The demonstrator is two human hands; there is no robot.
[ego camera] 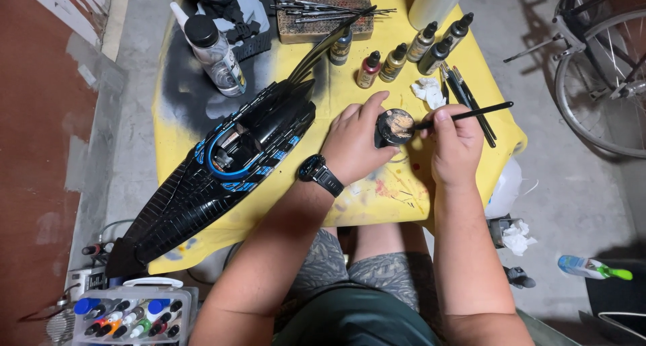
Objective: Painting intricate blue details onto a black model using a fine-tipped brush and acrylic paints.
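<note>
My left hand [355, 143], with a black watch on its wrist, grips a small round black part [394, 127] whose face carries tan paint. My right hand [456, 146] pinches a thin black paintbrush [471, 112], and its tip touches the round part. Both hands hover over a small yellow table [336, 90] stained with paint. To the left lies a long black model vehicle [225, 171] with blue trim and a pointed tail, stretching diagonally across the table.
Several small paint bottles [404, 53] and a crumpled tissue [428, 90] sit behind my hands. A clear bottle [217, 55] and a brush block [323, 11] stand at the back. A marker box [134, 312] lies bottom left, a bicycle wheel [595, 84] at right.
</note>
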